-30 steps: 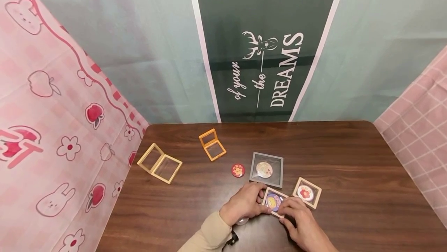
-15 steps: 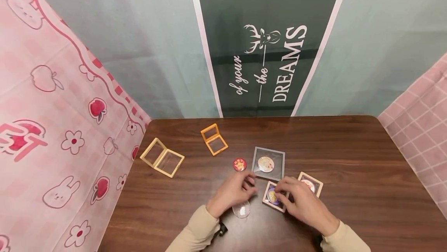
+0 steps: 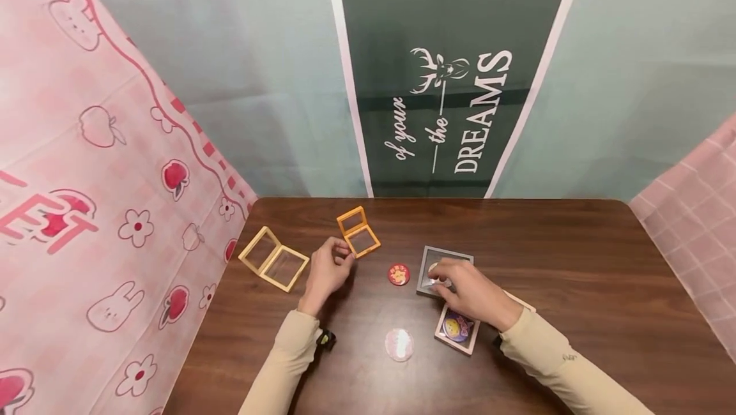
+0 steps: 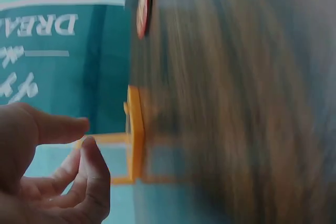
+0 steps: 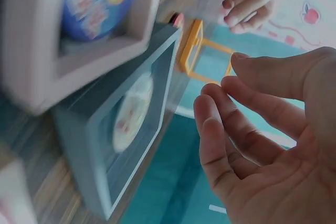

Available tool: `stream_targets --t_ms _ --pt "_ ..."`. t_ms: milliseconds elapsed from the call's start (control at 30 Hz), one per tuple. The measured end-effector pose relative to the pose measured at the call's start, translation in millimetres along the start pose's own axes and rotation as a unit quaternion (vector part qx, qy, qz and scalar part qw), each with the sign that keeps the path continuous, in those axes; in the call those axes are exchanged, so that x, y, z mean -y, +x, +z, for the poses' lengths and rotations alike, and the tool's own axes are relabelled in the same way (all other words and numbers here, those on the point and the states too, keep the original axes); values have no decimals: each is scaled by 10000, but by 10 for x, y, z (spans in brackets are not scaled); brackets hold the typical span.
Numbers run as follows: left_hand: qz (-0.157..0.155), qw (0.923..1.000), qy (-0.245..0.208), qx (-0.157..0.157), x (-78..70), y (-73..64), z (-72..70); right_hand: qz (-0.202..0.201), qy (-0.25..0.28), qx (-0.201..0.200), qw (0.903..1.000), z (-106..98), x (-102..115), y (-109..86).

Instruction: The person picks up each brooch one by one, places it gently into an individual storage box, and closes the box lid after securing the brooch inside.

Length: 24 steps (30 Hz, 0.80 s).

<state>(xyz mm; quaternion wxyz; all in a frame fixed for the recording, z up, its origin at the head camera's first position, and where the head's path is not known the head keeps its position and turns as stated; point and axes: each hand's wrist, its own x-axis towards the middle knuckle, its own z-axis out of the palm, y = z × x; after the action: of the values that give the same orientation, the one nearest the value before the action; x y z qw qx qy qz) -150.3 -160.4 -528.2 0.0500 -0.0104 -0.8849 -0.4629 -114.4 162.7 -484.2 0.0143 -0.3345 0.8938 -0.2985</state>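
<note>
My left hand [image 3: 329,269] reaches to the near left corner of a small orange display frame [image 3: 367,244], which stands unfolded like a book. The left wrist view shows that hand's thumb and fingers with nothing pinched between them. Loosely bent and holding nothing, my right hand [image 3: 471,290] hovers over a grey display frame [image 3: 452,253] with a round badge inside, partly covering it. Just below that hand lies a pale pink frame [image 3: 441,334] around a purple button badge [image 3: 456,327]. A light wooden frame [image 3: 522,301] is mostly hidden behind the right forearm.
A red button badge [image 3: 398,274] lies between the orange and grey frames. A clear round disc [image 3: 399,345] rests nearer the front. An unfolded yellow frame [image 3: 290,268] stands at the left. Cloth curtains [image 3: 276,83] border the brown table [image 3: 575,262].
Both hands have left the pale pink frame with the purple badge. The left hand went left and away to the orange frame; the right rose over the grey frame.
</note>
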Motion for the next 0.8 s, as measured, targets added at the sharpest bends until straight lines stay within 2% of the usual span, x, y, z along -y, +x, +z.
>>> stream_targets --t_ms 133,267,400,533,800 --pt "-220 9997 -71 -16 71 143 16 118 -28 216 9997 29 42 95" --pt "-335 9993 -147 109 114 229 56 -28 -179 242 9995 72 55 247" --pt "-475 9987 -103 151 128 302 72 -81 -480 320 9983 138 44 423" --pt "-646 9978 -19 165 134 372 64 42 -856 625 9944 223 40 579" --pt "-686 9975 134 75 169 492 49 108 -1000 1006 9898 435 -64 781"
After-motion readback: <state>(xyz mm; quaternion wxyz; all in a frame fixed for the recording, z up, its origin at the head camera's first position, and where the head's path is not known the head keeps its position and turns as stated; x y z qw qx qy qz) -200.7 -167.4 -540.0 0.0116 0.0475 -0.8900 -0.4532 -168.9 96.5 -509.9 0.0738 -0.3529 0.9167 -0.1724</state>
